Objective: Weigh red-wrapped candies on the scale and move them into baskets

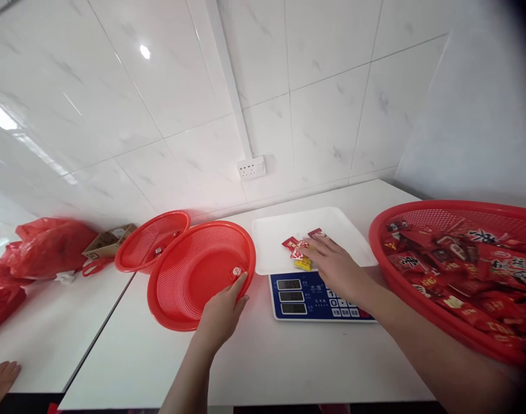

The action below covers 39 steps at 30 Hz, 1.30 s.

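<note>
The left hand (222, 316) meets the red basket (202, 276) at its rim, seemingly steadying it beside the scale (317, 305), while the right hand (337, 264) partly covers sweets (299, 252) on the tray (272, 233), neither grip discernible

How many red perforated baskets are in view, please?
3 baskets: one at the left hand, another partly behind that basket, and a third, holding wrapped snacks, right of the digital scale.

L hand (223, 315) palm-down; R hand (335, 265) ditto, fingers (321, 248) ext'd fwd.
</note>
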Available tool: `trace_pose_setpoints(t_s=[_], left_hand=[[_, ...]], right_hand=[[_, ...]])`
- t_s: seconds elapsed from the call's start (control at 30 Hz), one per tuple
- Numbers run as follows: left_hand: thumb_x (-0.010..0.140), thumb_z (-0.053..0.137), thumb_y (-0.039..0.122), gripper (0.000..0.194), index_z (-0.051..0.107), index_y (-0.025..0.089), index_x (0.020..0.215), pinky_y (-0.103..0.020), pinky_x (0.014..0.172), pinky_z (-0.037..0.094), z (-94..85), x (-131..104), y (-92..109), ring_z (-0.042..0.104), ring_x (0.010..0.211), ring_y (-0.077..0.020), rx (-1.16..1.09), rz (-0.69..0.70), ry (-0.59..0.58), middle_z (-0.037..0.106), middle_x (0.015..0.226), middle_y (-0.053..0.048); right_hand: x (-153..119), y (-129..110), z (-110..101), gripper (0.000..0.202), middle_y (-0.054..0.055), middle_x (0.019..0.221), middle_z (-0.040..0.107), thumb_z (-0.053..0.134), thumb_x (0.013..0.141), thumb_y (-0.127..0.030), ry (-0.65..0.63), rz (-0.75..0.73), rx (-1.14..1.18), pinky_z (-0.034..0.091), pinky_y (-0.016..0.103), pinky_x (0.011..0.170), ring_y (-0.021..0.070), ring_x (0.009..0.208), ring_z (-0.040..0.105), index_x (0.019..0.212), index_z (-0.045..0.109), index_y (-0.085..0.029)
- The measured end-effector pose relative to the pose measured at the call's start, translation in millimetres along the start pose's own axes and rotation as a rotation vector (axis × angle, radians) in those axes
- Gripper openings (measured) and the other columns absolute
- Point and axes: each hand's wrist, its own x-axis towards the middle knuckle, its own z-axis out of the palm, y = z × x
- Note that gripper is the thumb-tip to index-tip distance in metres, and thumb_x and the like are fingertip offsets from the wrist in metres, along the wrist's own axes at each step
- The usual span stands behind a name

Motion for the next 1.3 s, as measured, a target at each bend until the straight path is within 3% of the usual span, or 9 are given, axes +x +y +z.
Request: trace_pose_setpoints(t_s=[0.13,0.33,0.5,0.67,0.8,0.97,1.1,1.2,1.3], left_hand=[[0.094,0.031,0.036,0.048,0.030,0.031,0.141,-0.026,0.072,0.045,-3.4,-11,-7,0.063,0.090,-0.0201,-0.004,-0.001,0.003,0.065,0.105,-0.005],[0.094,0.031,0.033,0.048,0.030,0.029,0.142,-0.025,0.068,0.046,0.8,-14,-10,0.064,0.085,-0.0189,0.043,-0.016,0.020,0.066,0.102,-0.006],[0.094,0.032,0.031,0.048,0.030,0.029,0.142,-0.027,0.067,0.047,4.7,-14,-4,0.064,0.085,-0.0205,0.093,-0.029,0.025,0.066,0.103,-0.006],[0.093,0.033,0.030,0.049,0.029,0.027,0.142,-0.028,0.069,0.048,8.2,-13,3,0.064,0.094,-0.0228,0.090,-0.047,0.017,0.064,0.113,-0.008],[0.094,0.032,0.029,0.049,0.029,0.028,0.142,-0.029,0.069,0.048,10.9,-15,0,0.064,0.091,-0.0226,0.097,-0.035,0.022,0.066,0.108,-0.007],[0.095,0.031,0.031,0.048,0.028,0.029,0.142,-0.027,0.066,0.047,8.7,-14,0,0.064,0.086,-0.0209,0.125,-0.022,0.009,0.066,0.104,-0.007],[0.095,0.031,0.031,0.048,0.027,0.030,0.143,-0.028,0.069,0.047,7.9,-11,3,0.064,0.089,-0.0212,0.137,-0.035,-0.009,0.065,0.108,-0.008],[0.095,0.030,0.032,0.048,0.025,0.030,0.143,-0.028,0.069,0.046,9.4,-10,3,0.064,0.091,-0.0217,0.125,-0.038,0.005,0.065,0.111,-0.008],[0.095,0.029,0.031,0.048,0.025,0.031,0.143,-0.028,0.067,0.046,9.3,-11,1,0.064,0.093,-0.0223,0.117,-0.045,0.015,0.064,0.114,-0.008]], right_hand=[[19,2,10,0.069,0.001,0.136,0.051,0.037,0.068,0.005,-0.117,-0.050,-0.122,0.036,0.053,0.099,0.0308,0.132,0.032,0.127,0.053,-0.028],[33,2,-4,0.046,0.009,0.122,0.059,0.038,0.079,-0.004,-0.146,0.041,-0.059,0.042,0.045,0.092,0.0271,0.110,0.054,0.117,0.057,-0.021],[56,-58,-14,0.041,0.009,0.127,0.054,0.044,0.088,-0.025,0.027,0.150,0.314,0.044,0.037,0.093,0.0227,0.114,0.052,0.129,0.045,-0.021],[80,-106,-4,0.060,0.005,0.153,0.020,0.046,0.089,-0.039,-0.252,-0.188,0.314,0.032,0.036,0.106,0.0220,0.137,0.024,0.145,0.025,-0.027],[82,-71,5,0.049,0.017,0.138,0.044,0.046,0.089,-0.025,-0.310,0.102,-0.081,0.037,0.044,0.098,0.0305,0.127,0.040,0.137,0.041,-0.018],[72,-32,7,0.031,0.021,0.092,0.066,0.041,0.085,-0.011,-0.347,0.217,-0.139,0.045,0.048,0.074,0.0347,0.088,0.063,0.109,0.061,-0.008],[79,-59,5,0.035,0.018,0.108,0.064,0.037,0.086,-0.009,-0.279,0.180,-0.029,0.047,0.040,0.079,0.0276,0.096,0.063,0.113,0.059,-0.012],[91,-92,0,0.044,0.007,0.135,0.050,0.039,0.093,-0.028,-0.206,0.060,0.125,0.043,0.030,0.093,0.0175,0.119,0.051,0.137,0.039,-0.025],[96,-98,-6,0.061,0.005,0.150,0.028,0.043,0.090,-0.047,-0.163,-0.068,0.307,0.033,0.035,0.106,0.0190,0.136,0.027,0.144,0.025,-0.030]])
